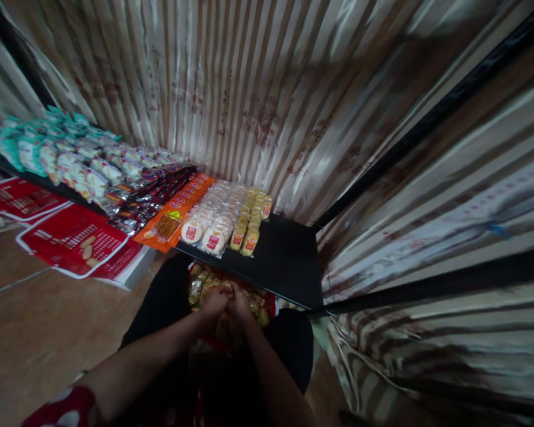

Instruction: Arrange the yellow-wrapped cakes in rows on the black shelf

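Observation:
My left hand [215,300] and my right hand [239,303] meet over a red-edged container [273,306] between my knees. Small yellow wrapped snack packets [197,290] fill it. The fingers of both hands are curled and close together, and whatever they hold is too small and dark to make out. Just beyond the hands, on a black shelf [289,255], rows of yellow packaged snacks [244,234] lie beside round white wrapped crackers [214,237].
Left along the shelf are an orange snack bag [169,222], dark red packets [155,196], white packets [98,172] and teal-topped packets [29,151]. Red printed cartons [78,240] stand below. Black poles [427,136] and a striped curtain [249,77] bound the shelf.

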Motion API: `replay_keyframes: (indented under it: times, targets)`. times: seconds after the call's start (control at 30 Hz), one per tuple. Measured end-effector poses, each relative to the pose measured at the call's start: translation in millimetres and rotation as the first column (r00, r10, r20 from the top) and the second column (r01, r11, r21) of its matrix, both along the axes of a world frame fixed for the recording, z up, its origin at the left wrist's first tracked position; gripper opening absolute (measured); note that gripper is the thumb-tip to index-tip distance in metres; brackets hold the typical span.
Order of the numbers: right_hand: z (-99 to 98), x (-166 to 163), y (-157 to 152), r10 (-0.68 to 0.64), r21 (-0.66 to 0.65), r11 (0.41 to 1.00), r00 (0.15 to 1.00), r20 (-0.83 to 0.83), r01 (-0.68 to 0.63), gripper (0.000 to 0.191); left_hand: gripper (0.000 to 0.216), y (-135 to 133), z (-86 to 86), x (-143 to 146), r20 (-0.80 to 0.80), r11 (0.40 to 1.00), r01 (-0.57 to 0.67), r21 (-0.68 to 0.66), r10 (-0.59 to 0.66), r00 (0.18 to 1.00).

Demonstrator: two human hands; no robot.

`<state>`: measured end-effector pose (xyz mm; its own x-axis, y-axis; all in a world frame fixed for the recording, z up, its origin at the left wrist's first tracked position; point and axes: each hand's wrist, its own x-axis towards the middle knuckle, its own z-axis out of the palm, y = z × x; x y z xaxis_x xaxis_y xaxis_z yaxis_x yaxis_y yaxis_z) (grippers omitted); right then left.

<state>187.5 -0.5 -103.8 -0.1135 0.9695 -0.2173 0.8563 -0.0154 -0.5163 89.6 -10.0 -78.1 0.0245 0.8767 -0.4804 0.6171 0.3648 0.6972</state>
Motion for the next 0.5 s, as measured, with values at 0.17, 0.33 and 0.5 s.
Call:
replay_keyframes:
  times: [0.17, 0.33, 0.5]
  targets:
    - [31.9, 8.5, -15.5, -0.068, 0.036, 0.997, 0.984, -0.162, 0.075, 0.032, 0.026, -3.7, 27.4, -1.0, 0.086, 0.988, 0.005, 0.152, -0.018, 0.996]
    - [63.4, 32.3, -22.0, -0.127, -0.042, 0.992, 0.936, -0.330, 0.120, 0.030, 0.031, -4.9, 55.1, -4.6, 0.041, 0.903, -0.092, 0.419, 0.082, 0.996]
    - [83.8, 61.0, -12.9, -0.144, -0.107, 0.989, 0.815, -0.561, 0.101, 0.031, 0.038, -4.3, 71.7, -1.7, -0.018, 0.942, 0.122, 0.311, -0.123, 0.992]
